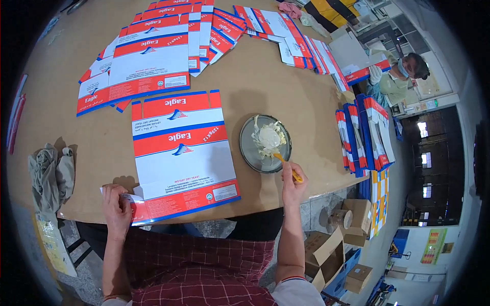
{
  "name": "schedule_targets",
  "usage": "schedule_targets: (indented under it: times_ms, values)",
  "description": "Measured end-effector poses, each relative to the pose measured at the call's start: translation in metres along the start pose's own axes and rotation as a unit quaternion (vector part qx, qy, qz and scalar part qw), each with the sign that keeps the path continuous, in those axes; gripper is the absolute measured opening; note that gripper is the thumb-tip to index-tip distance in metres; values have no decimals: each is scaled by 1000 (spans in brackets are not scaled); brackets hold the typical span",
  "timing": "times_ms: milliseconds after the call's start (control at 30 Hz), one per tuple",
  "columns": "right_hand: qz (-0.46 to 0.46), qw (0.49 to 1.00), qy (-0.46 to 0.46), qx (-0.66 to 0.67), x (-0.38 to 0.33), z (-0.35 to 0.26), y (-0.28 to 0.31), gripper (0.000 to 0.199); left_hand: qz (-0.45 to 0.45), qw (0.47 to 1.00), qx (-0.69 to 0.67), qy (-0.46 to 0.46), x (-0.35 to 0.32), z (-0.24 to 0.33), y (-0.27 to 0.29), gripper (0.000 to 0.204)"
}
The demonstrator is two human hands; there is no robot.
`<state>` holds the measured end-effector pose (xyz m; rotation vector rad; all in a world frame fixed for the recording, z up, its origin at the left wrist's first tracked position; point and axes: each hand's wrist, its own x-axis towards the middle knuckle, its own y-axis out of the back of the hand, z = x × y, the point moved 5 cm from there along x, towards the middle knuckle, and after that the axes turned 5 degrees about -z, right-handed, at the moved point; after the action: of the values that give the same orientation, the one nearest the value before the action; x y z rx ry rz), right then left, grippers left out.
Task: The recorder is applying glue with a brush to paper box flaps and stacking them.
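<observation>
A printed red, white and blue carton blank [186,163] lies flat on the brown table in front of me. My left hand [117,204] pinches the narrow flap at its lower left corner, and the flap bends up towards the fingers. To the right of the blank stands a round grey dish [248,148] with a mound of creamy white paste [269,136] in it. The fingers of my right hand [293,183] are closed round a yellow-handled tool [279,157]. Its end reaches into the paste, which hides the head.
More carton blanks [153,61] lie in overlapping piles at the back, reaching right. Folded cartons [365,132] stand stacked at the right edge, near a co-worker [395,81] handling another. A grey cloth [51,171] lies left. Open cardboard boxes [326,252] sit on the floor right.
</observation>
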<state>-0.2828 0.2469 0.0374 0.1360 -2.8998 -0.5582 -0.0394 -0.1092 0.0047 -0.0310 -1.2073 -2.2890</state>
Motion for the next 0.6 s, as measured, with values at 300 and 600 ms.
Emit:
schedule_targets:
  times_ms: [300, 600]
  values:
    - [93, 984, 27, 152, 1, 1, 24, 17, 6, 1000, -19, -11, -1, 1, 1, 33]
    - [171, 799, -165, 553, 11, 57, 26, 26, 26, 999, -22, -28, -3, 1, 4, 33]
